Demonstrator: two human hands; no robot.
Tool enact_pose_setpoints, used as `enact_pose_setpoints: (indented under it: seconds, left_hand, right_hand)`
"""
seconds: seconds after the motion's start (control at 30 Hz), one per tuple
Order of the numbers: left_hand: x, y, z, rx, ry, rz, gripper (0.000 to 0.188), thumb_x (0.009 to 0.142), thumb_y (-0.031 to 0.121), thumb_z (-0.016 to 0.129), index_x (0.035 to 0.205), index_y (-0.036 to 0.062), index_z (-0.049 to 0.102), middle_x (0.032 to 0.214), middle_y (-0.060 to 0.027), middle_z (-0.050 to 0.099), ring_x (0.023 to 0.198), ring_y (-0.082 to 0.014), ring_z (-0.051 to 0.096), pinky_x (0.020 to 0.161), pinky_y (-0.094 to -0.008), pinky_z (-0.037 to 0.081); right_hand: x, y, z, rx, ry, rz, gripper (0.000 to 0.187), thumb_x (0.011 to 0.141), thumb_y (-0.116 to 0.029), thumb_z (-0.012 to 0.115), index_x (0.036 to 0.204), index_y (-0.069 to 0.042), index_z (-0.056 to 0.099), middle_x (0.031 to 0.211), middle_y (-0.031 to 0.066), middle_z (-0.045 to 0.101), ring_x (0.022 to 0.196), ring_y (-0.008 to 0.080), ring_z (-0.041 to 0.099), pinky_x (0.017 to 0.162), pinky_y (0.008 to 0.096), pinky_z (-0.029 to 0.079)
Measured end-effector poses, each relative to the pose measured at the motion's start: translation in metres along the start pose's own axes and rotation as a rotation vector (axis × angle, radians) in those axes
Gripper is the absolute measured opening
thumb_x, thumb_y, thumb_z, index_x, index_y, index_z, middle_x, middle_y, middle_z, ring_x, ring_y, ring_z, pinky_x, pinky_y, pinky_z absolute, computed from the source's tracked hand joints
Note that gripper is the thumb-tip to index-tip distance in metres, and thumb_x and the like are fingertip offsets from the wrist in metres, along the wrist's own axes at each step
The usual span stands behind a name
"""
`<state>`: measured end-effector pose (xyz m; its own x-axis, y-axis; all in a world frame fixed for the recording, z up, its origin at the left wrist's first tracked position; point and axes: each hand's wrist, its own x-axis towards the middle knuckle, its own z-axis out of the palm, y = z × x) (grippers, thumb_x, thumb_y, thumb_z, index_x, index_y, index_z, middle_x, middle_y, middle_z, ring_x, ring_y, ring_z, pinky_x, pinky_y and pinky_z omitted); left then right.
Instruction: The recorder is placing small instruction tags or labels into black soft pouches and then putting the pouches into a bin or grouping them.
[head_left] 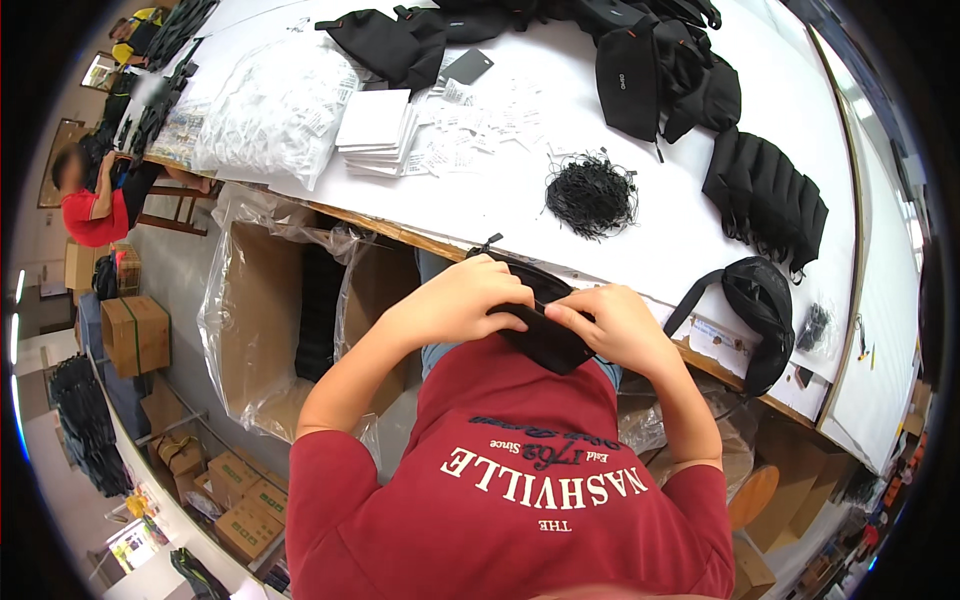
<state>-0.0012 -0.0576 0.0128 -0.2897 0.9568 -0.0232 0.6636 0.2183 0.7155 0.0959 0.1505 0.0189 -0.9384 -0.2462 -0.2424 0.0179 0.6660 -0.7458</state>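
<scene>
Close to my body, at the near edge of the table, I hold a black fabric bag [548, 342] in both hands. My left hand [470, 300] is closed on its left side, thumb pressed over the front. My right hand [615, 325] pinches its upper edge from the right. A small zipper end or strap tip [485, 243] sticks up past my left fingers. Part of the bag is hidden behind my hands. Beyond it on the table lies a tangled heap of thin black string loops [591, 196].
The white table [480, 200] carries a clear bag of labels [275, 115], stacked white cards [375, 130], loose paper tags [480, 125], black bags [630, 85], a row of black bags [765, 195] and a strapped one [760, 310]. Below stands a plastic-lined carton [255, 320]. A person [95, 205] sits far left.
</scene>
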Motion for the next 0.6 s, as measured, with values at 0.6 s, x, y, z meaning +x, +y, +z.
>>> enact_pose_setpoints:
  seconds: [0.6]
  left_hand:
    - [0.031,-0.157,-0.02,0.548,0.705,-0.425,0.025,0.072,0.019,0.073,0.093,0.009,0.062,0.1,-0.0058,0.06,0.107,-0.0263,0.046,0.089,-0.0403,0.036]
  right_hand:
    - [0.002,0.007,0.018,0.044,0.032,-0.116,0.032,0.074,-0.02,0.071,0.103,-0.01,0.066,0.076,0.0127,0.066,0.066,0.027,0.064,0.06,0.0317,0.049]
